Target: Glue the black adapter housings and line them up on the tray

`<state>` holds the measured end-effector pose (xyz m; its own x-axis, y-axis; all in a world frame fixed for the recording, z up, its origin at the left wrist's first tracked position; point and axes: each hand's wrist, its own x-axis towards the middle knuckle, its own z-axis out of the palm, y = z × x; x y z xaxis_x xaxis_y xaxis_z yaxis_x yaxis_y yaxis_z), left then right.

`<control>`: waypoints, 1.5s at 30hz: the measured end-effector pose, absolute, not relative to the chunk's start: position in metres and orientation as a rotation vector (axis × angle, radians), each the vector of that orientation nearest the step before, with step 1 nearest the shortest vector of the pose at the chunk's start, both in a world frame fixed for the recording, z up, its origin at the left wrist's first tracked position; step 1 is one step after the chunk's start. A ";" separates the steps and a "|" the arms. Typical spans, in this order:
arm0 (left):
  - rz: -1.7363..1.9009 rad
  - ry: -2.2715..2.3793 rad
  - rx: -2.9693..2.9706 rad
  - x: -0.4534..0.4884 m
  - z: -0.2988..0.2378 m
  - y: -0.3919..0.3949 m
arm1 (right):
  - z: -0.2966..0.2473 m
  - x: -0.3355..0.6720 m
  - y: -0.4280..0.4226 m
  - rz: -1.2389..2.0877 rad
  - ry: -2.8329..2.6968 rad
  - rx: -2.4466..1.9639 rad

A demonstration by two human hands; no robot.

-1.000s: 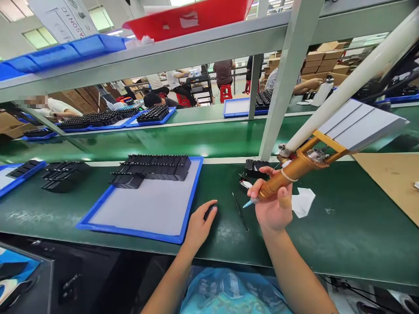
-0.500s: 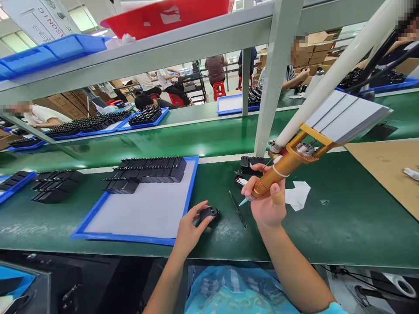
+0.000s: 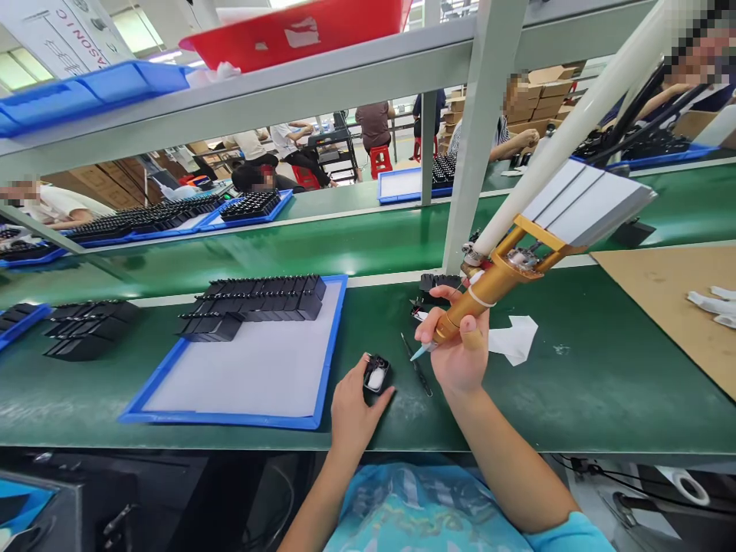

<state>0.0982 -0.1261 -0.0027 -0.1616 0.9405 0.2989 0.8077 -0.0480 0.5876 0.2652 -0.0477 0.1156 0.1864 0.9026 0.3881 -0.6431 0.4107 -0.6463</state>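
My left hand [image 3: 353,410] grips a small black part [image 3: 376,374] on the green bench, its white inside facing up. My right hand [image 3: 457,349] is closed round a gold dispensing gun [image 3: 488,287]; a long white tube [image 3: 575,126] rises from the gun to the upper right. The gun's pale blue tip [image 3: 419,352] points down-left, a short way right of the small black part. A blue-rimmed tray [image 3: 330,360] with rows of black parts [image 3: 258,299] at its far end lies left of my left hand.
Thin tweezers [image 3: 418,372] and a white paper scrap [image 3: 514,341] lie on the green belt by my right hand. A grey post [image 3: 474,146] rises behind. A cardboard sheet [image 3: 667,299] with white gloves [image 3: 713,303] lies right. More black parts [image 3: 86,330] sit left. People work at the far benches.
My left hand has turned the small black part over, showing its white inside. My right hand with the gun has shifted left, closer to the part.
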 end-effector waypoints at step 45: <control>1.255 1.608 1.828 0.134 0.049 -0.110 | 0.129 0.238 -0.062 1.218 -0.884 -0.222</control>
<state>0.1343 -0.1099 0.0493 -0.0648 0.9319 0.3569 0.5731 -0.2580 0.7778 0.2376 -0.0616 0.1288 0.0698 0.8803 0.4692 -0.7192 0.3704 -0.5878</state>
